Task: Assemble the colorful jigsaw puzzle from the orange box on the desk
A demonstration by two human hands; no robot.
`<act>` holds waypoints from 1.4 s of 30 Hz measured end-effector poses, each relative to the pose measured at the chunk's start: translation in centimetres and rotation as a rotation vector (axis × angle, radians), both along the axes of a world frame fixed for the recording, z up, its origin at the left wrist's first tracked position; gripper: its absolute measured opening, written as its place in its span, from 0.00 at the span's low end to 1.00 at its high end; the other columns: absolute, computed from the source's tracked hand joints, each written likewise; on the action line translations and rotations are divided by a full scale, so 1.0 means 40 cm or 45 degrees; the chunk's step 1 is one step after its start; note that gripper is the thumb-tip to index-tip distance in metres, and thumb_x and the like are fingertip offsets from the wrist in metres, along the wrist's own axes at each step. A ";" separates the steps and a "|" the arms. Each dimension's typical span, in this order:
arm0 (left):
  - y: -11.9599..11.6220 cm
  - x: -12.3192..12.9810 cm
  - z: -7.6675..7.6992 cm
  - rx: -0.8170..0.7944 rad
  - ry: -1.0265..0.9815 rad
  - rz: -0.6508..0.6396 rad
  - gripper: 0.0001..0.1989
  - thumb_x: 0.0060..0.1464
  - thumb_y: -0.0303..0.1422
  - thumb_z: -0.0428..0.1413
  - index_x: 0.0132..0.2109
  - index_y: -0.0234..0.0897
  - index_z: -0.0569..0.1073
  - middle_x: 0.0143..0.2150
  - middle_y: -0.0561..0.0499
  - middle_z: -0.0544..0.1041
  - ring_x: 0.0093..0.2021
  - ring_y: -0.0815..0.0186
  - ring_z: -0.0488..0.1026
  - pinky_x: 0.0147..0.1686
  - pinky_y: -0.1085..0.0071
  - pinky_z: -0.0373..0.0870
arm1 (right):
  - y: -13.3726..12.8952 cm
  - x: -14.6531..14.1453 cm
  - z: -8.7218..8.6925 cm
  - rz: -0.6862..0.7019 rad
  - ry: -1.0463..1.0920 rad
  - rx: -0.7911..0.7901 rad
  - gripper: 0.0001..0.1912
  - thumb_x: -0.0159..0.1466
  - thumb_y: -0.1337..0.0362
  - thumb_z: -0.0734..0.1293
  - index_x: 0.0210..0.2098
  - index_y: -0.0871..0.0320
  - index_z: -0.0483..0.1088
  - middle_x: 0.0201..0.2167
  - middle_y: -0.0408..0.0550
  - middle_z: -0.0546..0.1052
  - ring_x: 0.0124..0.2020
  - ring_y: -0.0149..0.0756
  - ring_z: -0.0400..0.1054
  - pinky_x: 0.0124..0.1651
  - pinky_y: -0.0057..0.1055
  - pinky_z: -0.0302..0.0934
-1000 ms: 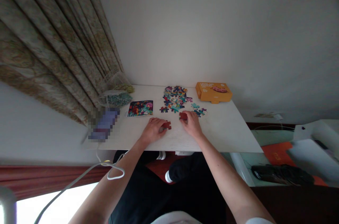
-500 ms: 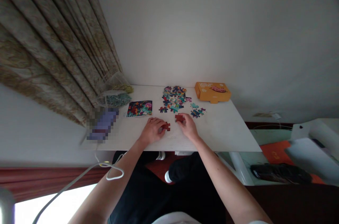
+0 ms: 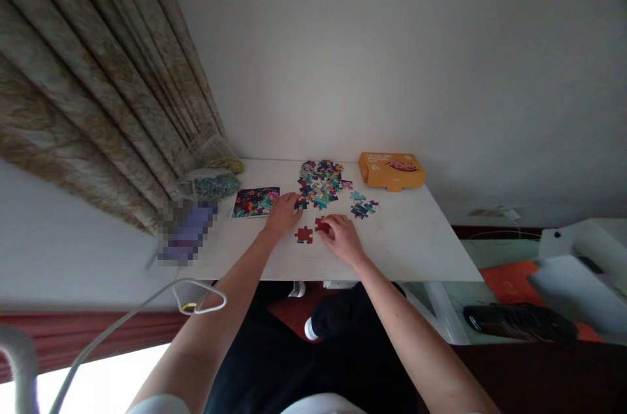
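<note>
My left hand (image 3: pixel 285 211) reaches over the right edge of the picture card (image 3: pixel 252 202), its fingers at a dark puzzle piece (image 3: pixel 300 204) beside the pile of loose pieces (image 3: pixel 323 180). Pinched in my right hand (image 3: pixel 341 236) is a red puzzle piece (image 3: pixel 320 224), low over the white table. Another red puzzle piece (image 3: pixel 304 235) lies flat between my hands, touched by neither. A small group of teal and blue pieces (image 3: pixel 360 209) sits right of the pile.
An orange box (image 3: pixel 392 171) stands at the table's back right. At the left are clear bags (image 3: pixel 210 184) and a blurred purple object (image 3: pixel 190 231). A white cable (image 3: pixel 117 322) loops over my left forearm. The white table (image 3: pixel 411 244) ends just before my lap.
My left hand has let go of its red piece, which now lies on the table, and has moved up to the dark piece. My right hand has shifted slightly left and down with its red piece.
</note>
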State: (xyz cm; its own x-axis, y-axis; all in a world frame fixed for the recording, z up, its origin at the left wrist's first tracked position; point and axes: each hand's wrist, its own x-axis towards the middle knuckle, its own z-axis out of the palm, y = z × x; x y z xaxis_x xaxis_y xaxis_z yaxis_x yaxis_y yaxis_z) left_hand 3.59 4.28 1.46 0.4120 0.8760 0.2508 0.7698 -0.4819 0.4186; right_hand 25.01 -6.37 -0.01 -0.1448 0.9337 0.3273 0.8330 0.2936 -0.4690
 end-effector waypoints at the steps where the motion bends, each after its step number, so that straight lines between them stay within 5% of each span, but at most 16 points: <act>1: 0.011 0.014 0.001 -0.015 0.037 -0.007 0.21 0.60 0.31 0.58 0.60 0.41 0.73 0.63 0.41 0.75 0.65 0.50 0.70 0.67 0.50 0.62 | -0.002 -0.002 0.003 0.006 -0.022 0.000 0.11 0.70 0.58 0.69 0.50 0.52 0.76 0.50 0.51 0.79 0.54 0.47 0.69 0.56 0.43 0.62; 6: 0.055 0.077 0.003 -0.081 0.117 0.026 0.23 0.65 0.38 0.56 0.64 0.37 0.70 0.67 0.36 0.71 0.67 0.49 0.67 0.67 0.49 0.61 | -0.011 -0.011 0.023 0.051 -0.095 -0.003 0.11 0.69 0.57 0.70 0.50 0.51 0.78 0.51 0.51 0.79 0.54 0.47 0.68 0.54 0.43 0.60; 10: 0.063 0.106 0.001 -0.065 0.155 0.004 0.21 0.69 0.37 0.50 0.66 0.45 0.70 0.71 0.39 0.67 0.71 0.47 0.63 0.69 0.37 0.53 | -0.017 -0.018 0.041 0.176 -0.142 -0.017 0.14 0.71 0.54 0.69 0.54 0.49 0.77 0.54 0.50 0.78 0.56 0.47 0.67 0.54 0.43 0.59; 19: 0.027 0.057 -0.005 -0.024 0.269 -0.019 0.21 0.70 0.34 0.46 0.65 0.48 0.71 0.71 0.41 0.68 0.70 0.47 0.63 0.69 0.30 0.43 | -0.014 -0.027 0.057 0.372 -0.262 -0.011 0.17 0.73 0.51 0.66 0.58 0.45 0.76 0.57 0.50 0.77 0.56 0.47 0.66 0.57 0.47 0.56; 25: 0.018 0.032 0.001 0.033 0.266 0.018 0.15 0.67 0.35 0.51 0.56 0.42 0.76 0.64 0.37 0.73 0.64 0.46 0.69 0.70 0.35 0.47 | -0.012 -0.029 0.061 0.440 -0.294 -0.028 0.17 0.74 0.52 0.65 0.60 0.42 0.74 0.59 0.47 0.77 0.57 0.46 0.66 0.58 0.46 0.55; 33: 0.052 0.073 0.013 -0.078 0.239 0.125 0.12 0.65 0.33 0.54 0.54 0.38 0.73 0.56 0.36 0.78 0.59 0.46 0.74 0.65 0.43 0.59 | -0.012 -0.029 0.065 0.469 -0.271 -0.037 0.19 0.74 0.53 0.65 0.62 0.44 0.72 0.59 0.48 0.77 0.57 0.45 0.66 0.59 0.46 0.55; 37: 0.078 0.086 0.020 -0.137 0.276 0.226 0.16 0.63 0.35 0.57 0.56 0.37 0.73 0.53 0.36 0.80 0.57 0.46 0.75 0.56 0.53 0.69 | -0.010 -0.028 0.062 0.475 -0.274 -0.048 0.18 0.74 0.53 0.64 0.60 0.44 0.74 0.59 0.49 0.77 0.57 0.45 0.66 0.59 0.46 0.55; 42: 0.095 0.082 0.026 -0.168 0.203 0.260 0.21 0.57 0.35 0.62 0.57 0.39 0.73 0.49 0.38 0.81 0.53 0.45 0.76 0.54 0.53 0.70 | -0.010 -0.025 0.055 0.410 -0.244 -0.025 0.19 0.73 0.51 0.66 0.60 0.47 0.74 0.56 0.51 0.77 0.57 0.47 0.66 0.59 0.46 0.56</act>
